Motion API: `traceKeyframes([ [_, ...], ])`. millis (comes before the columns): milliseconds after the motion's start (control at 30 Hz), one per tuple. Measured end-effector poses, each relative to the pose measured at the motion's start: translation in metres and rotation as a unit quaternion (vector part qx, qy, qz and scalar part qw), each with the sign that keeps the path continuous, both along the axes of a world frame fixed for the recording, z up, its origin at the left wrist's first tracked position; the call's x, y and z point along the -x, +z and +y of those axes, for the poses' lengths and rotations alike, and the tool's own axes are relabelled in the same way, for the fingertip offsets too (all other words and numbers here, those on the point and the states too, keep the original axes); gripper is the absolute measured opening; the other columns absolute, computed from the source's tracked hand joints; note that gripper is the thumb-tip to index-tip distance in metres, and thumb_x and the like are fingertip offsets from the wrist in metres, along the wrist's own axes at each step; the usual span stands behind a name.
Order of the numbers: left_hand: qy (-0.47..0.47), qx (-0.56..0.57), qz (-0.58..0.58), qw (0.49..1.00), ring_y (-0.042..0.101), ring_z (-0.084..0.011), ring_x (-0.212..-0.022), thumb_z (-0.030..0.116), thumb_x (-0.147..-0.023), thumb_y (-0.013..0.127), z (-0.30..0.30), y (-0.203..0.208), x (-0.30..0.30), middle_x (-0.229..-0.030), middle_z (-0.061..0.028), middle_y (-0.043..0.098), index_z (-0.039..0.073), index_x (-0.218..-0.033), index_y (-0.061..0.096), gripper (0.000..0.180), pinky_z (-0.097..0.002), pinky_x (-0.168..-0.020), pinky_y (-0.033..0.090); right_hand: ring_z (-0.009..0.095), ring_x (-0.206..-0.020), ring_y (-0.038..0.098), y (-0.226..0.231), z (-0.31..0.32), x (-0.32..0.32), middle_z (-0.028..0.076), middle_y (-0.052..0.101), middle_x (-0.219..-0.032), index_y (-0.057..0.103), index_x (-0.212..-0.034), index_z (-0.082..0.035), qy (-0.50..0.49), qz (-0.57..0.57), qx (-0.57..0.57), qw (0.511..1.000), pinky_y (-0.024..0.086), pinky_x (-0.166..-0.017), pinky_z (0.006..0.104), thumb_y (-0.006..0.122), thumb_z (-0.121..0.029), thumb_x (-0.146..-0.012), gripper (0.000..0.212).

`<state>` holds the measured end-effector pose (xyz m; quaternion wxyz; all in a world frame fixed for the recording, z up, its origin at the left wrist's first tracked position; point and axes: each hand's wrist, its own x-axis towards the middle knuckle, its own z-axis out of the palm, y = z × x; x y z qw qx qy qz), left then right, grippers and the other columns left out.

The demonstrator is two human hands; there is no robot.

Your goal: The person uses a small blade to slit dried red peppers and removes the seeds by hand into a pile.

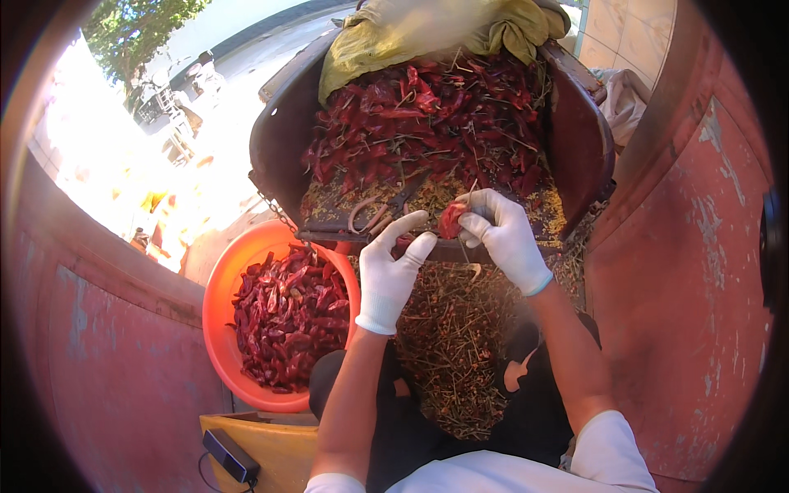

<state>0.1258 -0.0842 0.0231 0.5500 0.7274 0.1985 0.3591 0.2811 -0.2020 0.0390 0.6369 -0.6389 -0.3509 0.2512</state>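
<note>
My right hand (503, 232), in a white glove, pinches a dried red chili pepper (450, 220) above the front lip of a dark metal cart (582, 135). Also gloved in white, my left hand (386, 279) is just left of it, thumb and forefinger apart. Dark red shows behind that gap; whether the curled fingers touch it is hidden. A pair of scissors (374, 217) with pinkish handles lies on the cart bed near my left fingertips. Farther back, a large heap of dried chilies (427, 115) fills the cart.
An orange basin (215, 316) of red chilies stands to the left. Loose stems (452, 345) cover the ground between my legs. Yellow cloth (362, 62) drapes the cart's far end. Red metal panels (674, 271) flank both sides. A dark device (230, 454) rests on a yellow surface (283, 448).
</note>
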Motion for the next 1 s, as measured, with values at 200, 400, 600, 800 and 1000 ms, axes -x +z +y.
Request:
traceKeyframes([
  [200, 0.019, -0.205, 0.042, 0.978, 0.07, -0.025, -0.088, 0.029, -0.083, 0.08, -0.003, -0.009, -0.003, -0.099, -0.0106, 0.071, 0.009, -0.122, 0.069, 0.045, -0.0339, -0.079, 0.054, 0.016, -0.093, 0.072, -0.006, -0.006, 0.027, 0.011, 0.073, -0.101, 0.063, -0.117, 0.003, 0.035, -0.193, -0.004, 0.981, 0.058, -0.081, 0.0307, 0.061, -0.002, -0.096, 0.022],
  [400, 0.091, -0.289, 0.114, 0.946, 0.066, -0.0269, -0.078, 0.019, -0.084, 0.076, -0.008, -0.008, -0.001, -0.089, -0.0082, 0.066, 0.012, -0.111, 0.071, 0.028, -0.0347, -0.069, 0.052, 0.015, -0.09, 0.071, -0.008, -0.008, 0.024, 0.011, 0.073, -0.101, 0.063, -0.118, 0.002, 0.079, -0.034, -0.01, 0.996, 0.057, -0.079, 0.0309, 0.068, -0.012, -0.095, 0.028],
  [600, 0.096, -0.36, 0.164, 0.913, 0.068, -0.0281, -0.08, 0.02, -0.084, 0.075, -0.011, -0.012, -0.002, -0.091, -0.0078, 0.067, 0.012, -0.107, 0.071, 0.025, -0.0351, -0.068, 0.054, 0.028, -0.081, 0.071, -0.013, -0.002, 0.031, 0.014, 0.072, -0.09, 0.074, -0.097, -0.004, -0.069, -0.279, -0.004, 0.958, 0.055, -0.072, 0.0352, 0.077, -0.021, -0.085, 0.021],
  [800, 0.054, -0.349, 0.189, 0.916, 0.068, -0.0279, -0.082, 0.026, -0.086, 0.073, -0.012, -0.013, -0.002, -0.091, -0.0076, 0.067, 0.012, -0.11, 0.069, 0.028, -0.0385, -0.069, 0.053, 0.032, -0.075, 0.068, -0.016, -0.002, 0.027, 0.014, 0.07, -0.082, 0.073, -0.088, -0.004, -0.078, -0.321, 0.006, 0.944, 0.052, -0.065, 0.0399, 0.075, -0.016, -0.083, 0.013],
  [1000, 0.036, -0.399, 0.199, 0.894, 0.067, -0.0293, -0.079, 0.022, -0.089, 0.068, -0.011, -0.023, -0.004, -0.091, -0.0067, 0.066, 0.012, -0.103, 0.066, 0.018, -0.0409, -0.065, 0.052, 0.034, -0.07, 0.067, -0.017, -0.004, 0.027, 0.015, 0.069, -0.079, 0.072, -0.083, -0.003, -0.096, -0.39, -0.004, 0.916, 0.053, -0.06, 0.0402, 0.074, -0.015, -0.08, 0.012],
])
